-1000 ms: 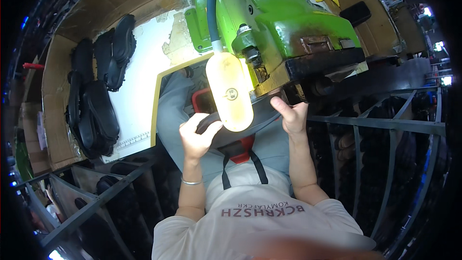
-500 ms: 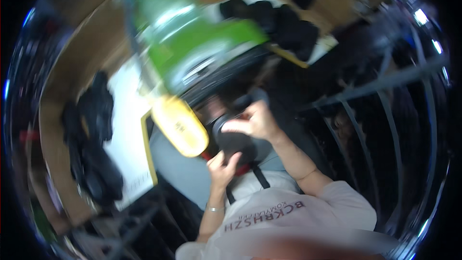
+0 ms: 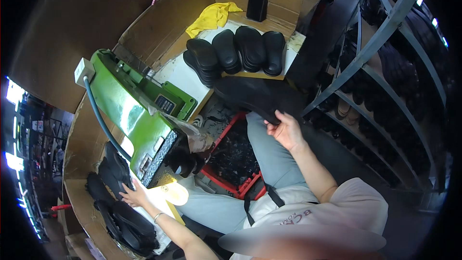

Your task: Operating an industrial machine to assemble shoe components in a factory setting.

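Note:
A black shoe sole (image 3: 250, 97) is pinched at its near end between the thumb and fingers of my right hand (image 3: 288, 134), above my right thigh. My left hand (image 3: 135, 195) reaches to the left, fingers spread, at a pile of black soles (image 3: 127, 224) beside the cardboard wall. Its fingertips meet the edge of a sole (image 3: 113, 169). Between my hands stands a green machine (image 3: 122, 106) with a dark working head (image 3: 183, 162). Several stacks of black soles (image 3: 249, 48) line the far side of the white table.
Below the machine head, a red crate (image 3: 236, 193) holds black scraps between my legs. Cardboard walls (image 3: 156, 24) surround the white table (image 3: 168, 74). A yellow cloth (image 3: 211, 18) and a black block (image 3: 257, 5) are at the back. Metal racks (image 3: 370, 65) with soles stand right.
Both hands were together on a black sole by the machine head. My right hand has carried a sole right and away; my left hand has moved left to the pile. The view has turned.

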### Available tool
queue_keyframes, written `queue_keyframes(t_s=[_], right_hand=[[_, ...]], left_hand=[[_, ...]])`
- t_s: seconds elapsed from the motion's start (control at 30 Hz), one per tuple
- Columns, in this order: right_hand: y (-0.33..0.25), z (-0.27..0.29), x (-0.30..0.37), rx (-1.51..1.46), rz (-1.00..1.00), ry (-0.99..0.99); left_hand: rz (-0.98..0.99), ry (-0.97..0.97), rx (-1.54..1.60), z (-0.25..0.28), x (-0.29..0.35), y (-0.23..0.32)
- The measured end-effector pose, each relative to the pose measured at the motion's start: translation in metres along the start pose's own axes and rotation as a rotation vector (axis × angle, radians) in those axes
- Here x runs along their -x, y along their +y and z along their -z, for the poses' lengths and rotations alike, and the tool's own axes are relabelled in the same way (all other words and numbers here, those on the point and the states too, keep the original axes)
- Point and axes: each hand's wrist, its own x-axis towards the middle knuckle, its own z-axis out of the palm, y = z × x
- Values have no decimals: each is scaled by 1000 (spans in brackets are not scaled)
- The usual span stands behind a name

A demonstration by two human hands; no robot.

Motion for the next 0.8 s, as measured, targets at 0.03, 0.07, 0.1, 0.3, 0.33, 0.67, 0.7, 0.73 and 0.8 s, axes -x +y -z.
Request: queue_keyframes(t_s=[0.03, 0.07, 0.1, 0.3, 0.33, 0.67, 0.7, 0.73, 0.8], right_hand=[[6, 5, -8, -35, -32, -61], [14, 3, -16, -92, -30, -109], [19, 0, -24, -137, -47, -136], [23, -58, -65, -208, -24, -279], [23, -70, -68, -201, -31, -284], [32, -90, -91, -83, 39, -318], [31, -87, -92, -62, 62, -306], [30, -84, -93, -57, 62, -308], [32, -79, -94, 28, 124, -269]], left_hand=[[4, -21, 91, -1, 6, 14], [16, -35, 174, -1, 8, 17], [15, 12, 241, 0, 10, 20], [34, -13, 279, 27, 29, 38], [39, -1, 279, 27, 26, 34], [-329, 52, 54, 20, 18, 49], [-335, 170, 83, 19, 20, 53], [-330, 168, 86, 19, 17, 58], [-252, 75, 134, 22, 11, 66]])
